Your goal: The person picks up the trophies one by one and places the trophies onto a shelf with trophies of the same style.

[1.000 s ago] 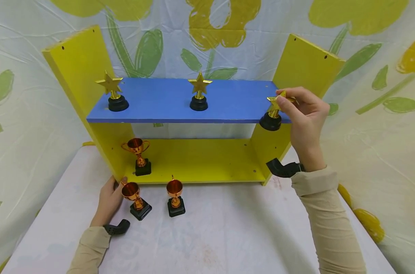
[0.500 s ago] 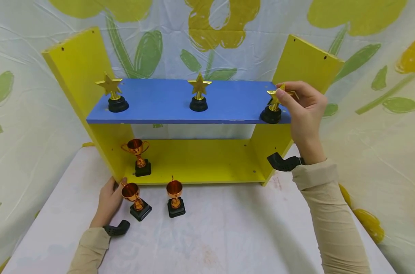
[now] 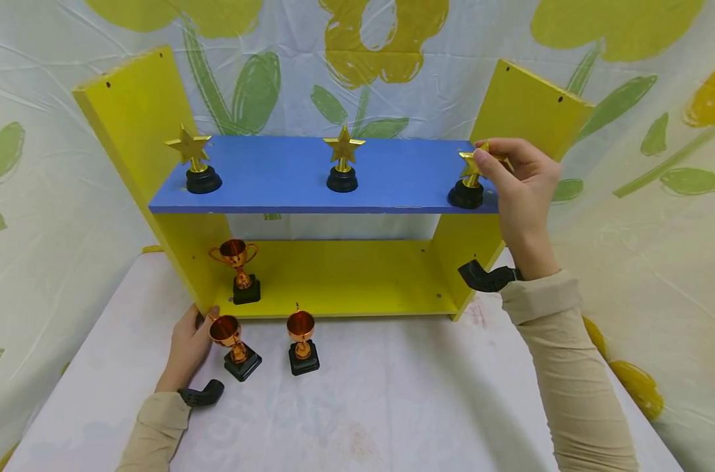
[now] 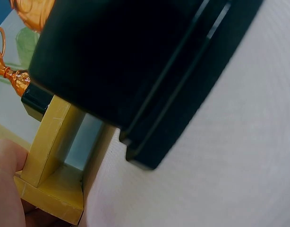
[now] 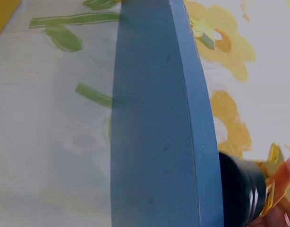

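My right hand (image 3: 528,187) pinches the star of a gold star trophy (image 3: 466,190) at the right end of the blue shelf board (image 3: 269,174). Its round black base stands at the board's front edge; the right wrist view shows that base (image 5: 239,189) against the board, with fingertips (image 5: 282,182) on the gold part. Low on the left, my left hand (image 3: 187,344) grips the bottom front corner of the yellow shelf unit (image 3: 333,275), thumb on the board (image 4: 46,142). Beside it, a copper cup trophy (image 3: 236,347) on a square black base stands on the table.
Two more star trophies, one at the left (image 3: 196,164) and another mid-board (image 3: 343,160), stand on the blue board. A cup trophy (image 3: 239,270) is on the lower yellow shelf at left. Another cup trophy (image 3: 302,344) stands on the white-covered table (image 3: 392,406). Flower-patterned cloth hangs behind.
My right hand has moved slightly back with the star trophy, whose base went from overhanging the blue board's front edge to standing on it. My left hand stayed put.
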`<state>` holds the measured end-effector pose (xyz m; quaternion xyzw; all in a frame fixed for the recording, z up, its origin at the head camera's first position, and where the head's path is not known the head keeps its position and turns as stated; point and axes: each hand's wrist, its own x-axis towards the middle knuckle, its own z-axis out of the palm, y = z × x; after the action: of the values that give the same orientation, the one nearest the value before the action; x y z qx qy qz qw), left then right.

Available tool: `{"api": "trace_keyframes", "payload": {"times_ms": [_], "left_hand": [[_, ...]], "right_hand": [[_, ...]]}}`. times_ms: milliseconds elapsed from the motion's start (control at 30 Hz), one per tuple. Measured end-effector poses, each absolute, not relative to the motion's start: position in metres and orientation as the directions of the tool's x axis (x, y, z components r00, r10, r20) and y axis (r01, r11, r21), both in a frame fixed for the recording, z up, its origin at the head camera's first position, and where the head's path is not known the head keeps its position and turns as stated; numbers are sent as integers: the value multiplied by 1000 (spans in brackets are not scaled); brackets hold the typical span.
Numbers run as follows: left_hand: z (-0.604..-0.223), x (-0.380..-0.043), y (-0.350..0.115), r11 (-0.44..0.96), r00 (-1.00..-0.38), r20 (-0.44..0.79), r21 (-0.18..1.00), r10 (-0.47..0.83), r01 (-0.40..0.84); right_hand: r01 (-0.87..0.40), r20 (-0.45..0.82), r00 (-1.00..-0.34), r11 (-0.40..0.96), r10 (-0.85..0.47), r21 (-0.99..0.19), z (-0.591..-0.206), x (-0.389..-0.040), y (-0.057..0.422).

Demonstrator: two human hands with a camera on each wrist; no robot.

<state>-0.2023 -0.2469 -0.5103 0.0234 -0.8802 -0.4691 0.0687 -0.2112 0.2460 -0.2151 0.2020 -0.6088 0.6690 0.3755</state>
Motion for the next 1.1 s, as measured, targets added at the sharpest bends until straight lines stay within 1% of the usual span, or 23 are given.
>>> {"api": "trace_keyframes", "payload": {"times_ms": [233, 400, 700, 1000, 1100], "left_hand": [[-511, -202, -247, 555, -990, 99, 831, -104, 25], [-513, -203, -248, 556, -988, 113, 830, -104, 37], [-512, -203, -248, 562, -989, 102, 826, -108, 24], [-512, -204, -247, 571, -987, 110, 821, -115, 25], [-512, -204, -247, 570, -986, 116, 821, -116, 30]], "right_hand": [[-682, 674, -666, 102, 320, -724, -215, -214, 246], [-658, 643, -681, 93, 351, -747, -215, -214, 244], [-611, 613, -697, 139, 372, -779, -213, -215, 242], [-577, 600, -679, 197, 423, -793, -213, -223, 241], [-553, 601, -667, 248, 441, -795, -214, -225, 240]]}}
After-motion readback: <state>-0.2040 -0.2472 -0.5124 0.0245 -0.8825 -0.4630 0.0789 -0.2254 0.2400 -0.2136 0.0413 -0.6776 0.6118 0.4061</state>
